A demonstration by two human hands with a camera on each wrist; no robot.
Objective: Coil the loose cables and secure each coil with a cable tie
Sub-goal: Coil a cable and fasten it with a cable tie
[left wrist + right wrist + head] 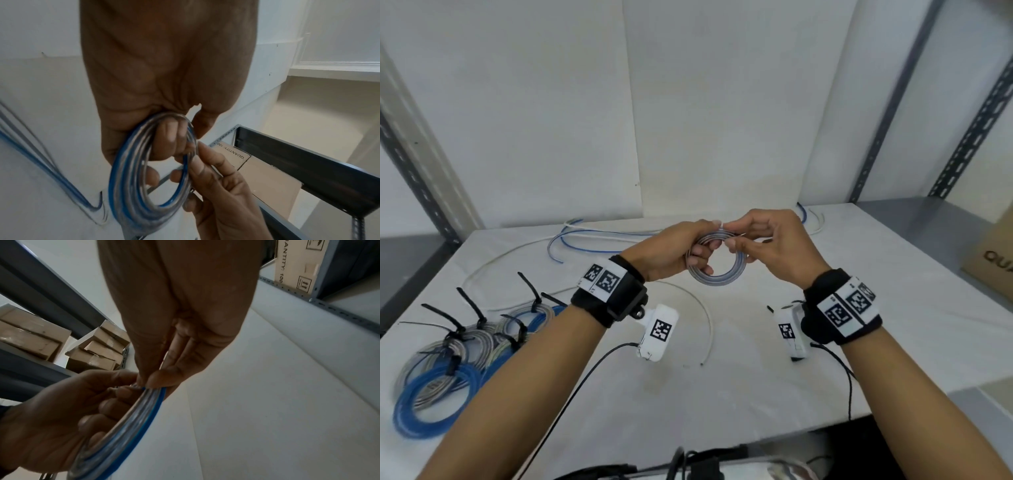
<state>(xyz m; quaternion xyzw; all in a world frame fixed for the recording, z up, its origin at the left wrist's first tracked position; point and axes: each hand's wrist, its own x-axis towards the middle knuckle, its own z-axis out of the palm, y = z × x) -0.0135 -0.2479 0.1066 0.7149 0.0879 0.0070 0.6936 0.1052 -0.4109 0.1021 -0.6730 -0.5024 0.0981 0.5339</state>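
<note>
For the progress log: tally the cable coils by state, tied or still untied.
Untied grey-and-blue cable coil, gripped by the left hand and pinched by the right hand: 1
Blue and grey coils bound with black cable ties, piled on the white table: at least 4; overlap hides the exact number
Total: at least 5

The cardboard box [993, 260], at the right end of the worktop [756, 342], is cut off by the picture's edge, its print reading only "QUA". The coil [717, 260] is partly hidden behind the left hand's fingers [700, 253]. In the left wrist view the coil [131, 186] is blurred, so its turns cannot be counted.
</note>
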